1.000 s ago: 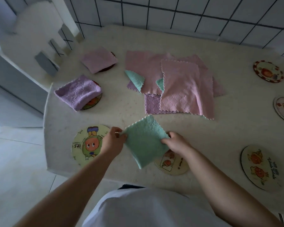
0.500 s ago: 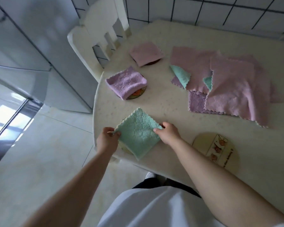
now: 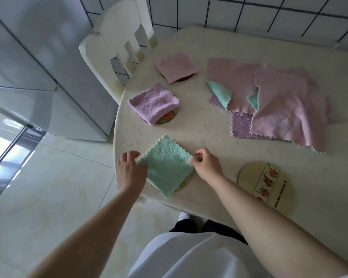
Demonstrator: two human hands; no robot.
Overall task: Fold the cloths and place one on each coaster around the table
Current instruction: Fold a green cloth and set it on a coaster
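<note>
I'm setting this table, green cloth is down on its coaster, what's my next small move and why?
Probably let go and reach for the unfolded pile: the folded green cloth already covers its coaster, both hands only touch its corners, and the bare coaster beside it waits.
</note>
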